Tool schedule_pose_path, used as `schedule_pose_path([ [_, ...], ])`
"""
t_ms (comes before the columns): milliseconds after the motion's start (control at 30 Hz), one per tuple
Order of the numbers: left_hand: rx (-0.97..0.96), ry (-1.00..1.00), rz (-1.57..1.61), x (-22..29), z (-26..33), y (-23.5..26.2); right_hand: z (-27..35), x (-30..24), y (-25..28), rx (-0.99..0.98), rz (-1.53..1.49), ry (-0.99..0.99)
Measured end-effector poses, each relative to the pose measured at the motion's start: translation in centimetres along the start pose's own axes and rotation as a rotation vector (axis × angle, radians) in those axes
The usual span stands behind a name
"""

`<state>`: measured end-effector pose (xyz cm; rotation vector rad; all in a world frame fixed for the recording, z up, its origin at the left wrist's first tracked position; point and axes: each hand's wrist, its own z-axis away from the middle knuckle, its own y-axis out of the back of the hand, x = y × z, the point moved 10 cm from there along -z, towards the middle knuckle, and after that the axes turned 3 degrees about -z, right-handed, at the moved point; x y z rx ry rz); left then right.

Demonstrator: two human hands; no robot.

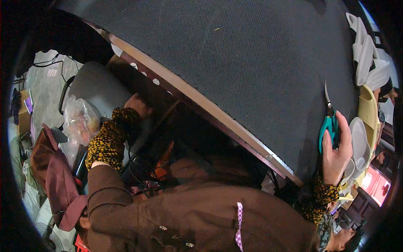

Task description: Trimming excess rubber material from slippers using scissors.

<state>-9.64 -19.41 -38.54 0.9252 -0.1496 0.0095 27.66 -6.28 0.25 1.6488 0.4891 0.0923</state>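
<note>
My right hand [338, 147] is closed around the teal handles of small scissors [328, 124] at the right end of the dark cloth-covered table [252, 63]. The curved metal blades point toward the far side, over the table top. My left hand [140, 105] reaches into the shadow beneath the table's near edge, close to a grey chair back [96, 86]. Darkness hides its fingers, so whatever it touches is out of sight. Black sleeve covers with a yellow pattern wrap both wrists.
Pale slipper-like pieces [363, 52] and a yellowish ribbed one [367, 109] line the table's right side. A clear plastic bag [79, 119] hangs by the chair, near maroon cloth [61, 185]. Other people are at the far right. A tiny light scrap [217, 29] lies on the table.
</note>
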Motion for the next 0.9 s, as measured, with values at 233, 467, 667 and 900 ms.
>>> schedule_pose_path([
  [233, 0.318, -0.176, -0.101, -2.1, -1.5, -4.8, 0.2, 0.4, 0.1, 0.029, -0.035, -0.016],
  [467, -0.009, -0.052, -0.207, -1.4, -1.6, -4.6, 0.3, 0.5, 0.6, 0.026, 0.049, 0.025],
  [667, 0.154, -0.032, -0.126, -0.3, -1.7, -5.5, 2.6, 0.8, 1.6, 0.094, 0.001, 0.010],
  [900, 0.335, 0.702, 0.093, -6.4, -10.1, -28.8, 12.0, 1.8, 2.3, -0.389, -0.995, 0.254],
])
